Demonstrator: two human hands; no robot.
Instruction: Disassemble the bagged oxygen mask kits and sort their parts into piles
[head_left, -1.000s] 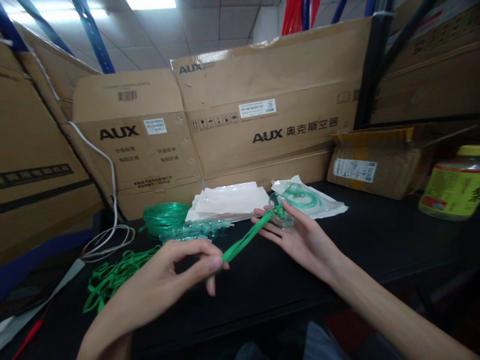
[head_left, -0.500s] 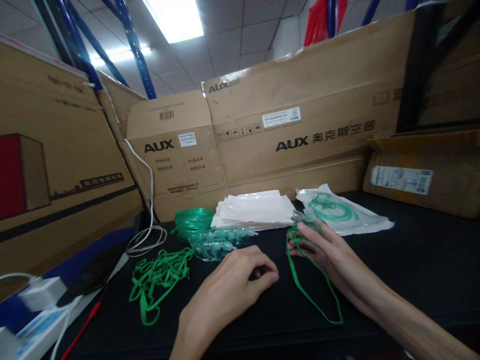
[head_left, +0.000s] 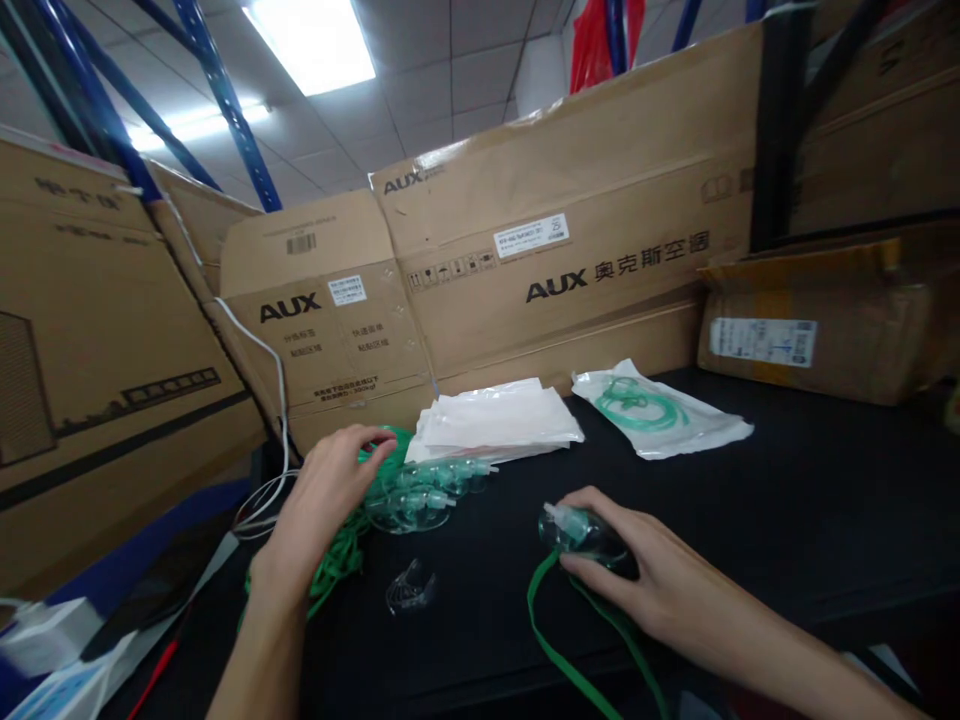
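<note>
My right hand [head_left: 630, 560] is closed around a clear oxygen mask [head_left: 600, 540] with a pale green connector facing left. Its green elastic strap [head_left: 551, 640] hangs in a loop toward the table's front edge. My left hand [head_left: 334, 490], fingers curled and apart from the thumb, is over the coil of green tubing [head_left: 394, 450] and hides part of it. Whether it touches the tubing I cannot tell. Beneath that wrist lies a pile of green straps [head_left: 337, 560]. More clear masks [head_left: 412, 505] are nested just right of the left hand.
A small clear plastic piece [head_left: 411, 588] lies on the black table [head_left: 480, 620]. Farther back are a stack of white bags [head_left: 499, 420] and a bag with green tubing inside [head_left: 667, 410]. Cardboard boxes [head_left: 585, 250] wall the back. Cables and a power strip [head_left: 82, 670] occupy the left.
My left hand has moved left and away from me to the tubing coil, uncovering the small plastic piece. My right hand has come nearer with the mask, and its strap now hangs lower. The view has shifted right.
</note>
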